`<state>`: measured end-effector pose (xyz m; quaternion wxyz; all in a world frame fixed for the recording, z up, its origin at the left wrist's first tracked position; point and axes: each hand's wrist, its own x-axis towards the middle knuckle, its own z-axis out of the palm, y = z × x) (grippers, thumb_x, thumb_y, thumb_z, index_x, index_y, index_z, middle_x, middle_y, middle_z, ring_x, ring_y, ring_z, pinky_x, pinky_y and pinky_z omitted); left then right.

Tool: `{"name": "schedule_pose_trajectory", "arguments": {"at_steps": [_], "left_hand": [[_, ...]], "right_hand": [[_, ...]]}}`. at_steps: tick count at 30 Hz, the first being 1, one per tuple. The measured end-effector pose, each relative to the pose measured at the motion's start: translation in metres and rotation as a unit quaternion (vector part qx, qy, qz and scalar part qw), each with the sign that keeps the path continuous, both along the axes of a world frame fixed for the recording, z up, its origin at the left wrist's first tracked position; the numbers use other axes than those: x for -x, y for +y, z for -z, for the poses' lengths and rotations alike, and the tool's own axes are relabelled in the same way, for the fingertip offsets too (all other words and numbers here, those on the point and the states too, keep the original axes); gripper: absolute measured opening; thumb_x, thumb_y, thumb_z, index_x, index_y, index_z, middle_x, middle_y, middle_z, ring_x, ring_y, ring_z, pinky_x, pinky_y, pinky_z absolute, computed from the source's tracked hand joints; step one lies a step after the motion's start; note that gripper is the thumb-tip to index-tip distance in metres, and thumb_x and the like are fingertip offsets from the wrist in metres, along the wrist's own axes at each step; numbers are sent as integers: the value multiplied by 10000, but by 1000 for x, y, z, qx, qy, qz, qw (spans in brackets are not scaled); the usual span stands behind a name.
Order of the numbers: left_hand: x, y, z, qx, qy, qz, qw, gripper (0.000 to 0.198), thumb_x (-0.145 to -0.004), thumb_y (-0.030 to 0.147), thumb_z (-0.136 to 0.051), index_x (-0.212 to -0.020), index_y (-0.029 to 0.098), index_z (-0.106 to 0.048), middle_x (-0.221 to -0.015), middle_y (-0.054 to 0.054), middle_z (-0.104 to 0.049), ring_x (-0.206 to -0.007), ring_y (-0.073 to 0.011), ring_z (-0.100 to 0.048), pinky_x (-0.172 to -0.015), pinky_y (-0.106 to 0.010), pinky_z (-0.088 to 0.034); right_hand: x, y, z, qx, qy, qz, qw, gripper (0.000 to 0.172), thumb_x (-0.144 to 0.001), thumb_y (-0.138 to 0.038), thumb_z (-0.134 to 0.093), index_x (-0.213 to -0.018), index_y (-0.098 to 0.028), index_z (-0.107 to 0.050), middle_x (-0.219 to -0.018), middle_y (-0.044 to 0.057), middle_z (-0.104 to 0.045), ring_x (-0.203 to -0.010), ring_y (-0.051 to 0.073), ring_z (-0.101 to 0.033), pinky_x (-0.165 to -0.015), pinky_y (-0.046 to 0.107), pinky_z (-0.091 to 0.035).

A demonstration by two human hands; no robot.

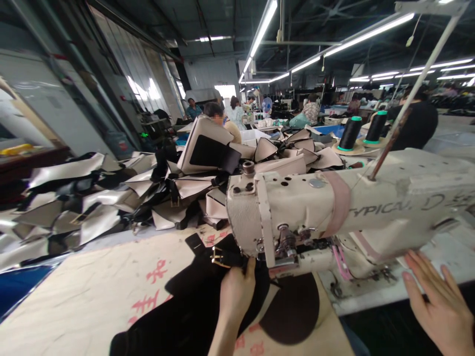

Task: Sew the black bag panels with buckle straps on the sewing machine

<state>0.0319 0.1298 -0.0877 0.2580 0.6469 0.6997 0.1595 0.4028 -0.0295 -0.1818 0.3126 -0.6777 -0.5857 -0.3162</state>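
Note:
My left hand (236,288) grips a black bag piece (178,309) just beside the head of a cream sewing machine (371,198). A gold buckle (218,257) on a black strap sits right above the fingers. The piece's rounded black flap (293,309) lies to the right, below the machine's needle area. The needle itself cannot be made out. My right hand (440,299) holds nothing; its fingers are spread, with the fingertips at the lower edge of the machine body on the right.
A heap of cream and black bag pieces (100,207) covers the left and back. Two black thread cones (351,133) stand behind the machine, near a slanted metal rod (415,74). The tan work board (92,291) bears red writing. Several people sit or stand farther back.

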Motion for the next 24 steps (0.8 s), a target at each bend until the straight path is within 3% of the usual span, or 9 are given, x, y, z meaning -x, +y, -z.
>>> {"name": "schedule_pose_trajectory", "arguments": {"at_steps": [17, 20, 24], "left_hand": [[0, -2, 1, -1, -13, 0, 1000, 475, -862, 459, -340, -896, 106, -655, -991, -202, -671, -1045, -325, -573, -726, -294, -445], [0, -3, 1, -7, -10, -1, 1000, 462, -862, 449, -341, -912, 110, -651, -1007, -196, -667, -1043, -325, -574, -736, -299, -444], [-1, -2, 2, -12, -4, 0, 1000, 461, -859, 451, -345, -877, 116, -662, -975, -195, -677, -1016, -331, -588, -716, -302, -444]], "right_hand": [[-1, 3, -4, -25, -9, 6, 1000, 450, -873, -274, -484, -1308, -173, -431, -1234, 84, -529, -1106, 260, -524, -1014, 444, -330], [1, 2, -17, -23, 0, 8, 1000, 438, -873, -277, -489, -1296, -171, -445, -1236, 84, -528, -1113, 257, -518, -1013, 437, -335], [-1, 4, -47, -18, 16, 7, 1000, 391, -888, -288, -465, -1263, -174, -483, -1213, 70, -549, -1115, 240, -517, -1036, 425, -308]]}}
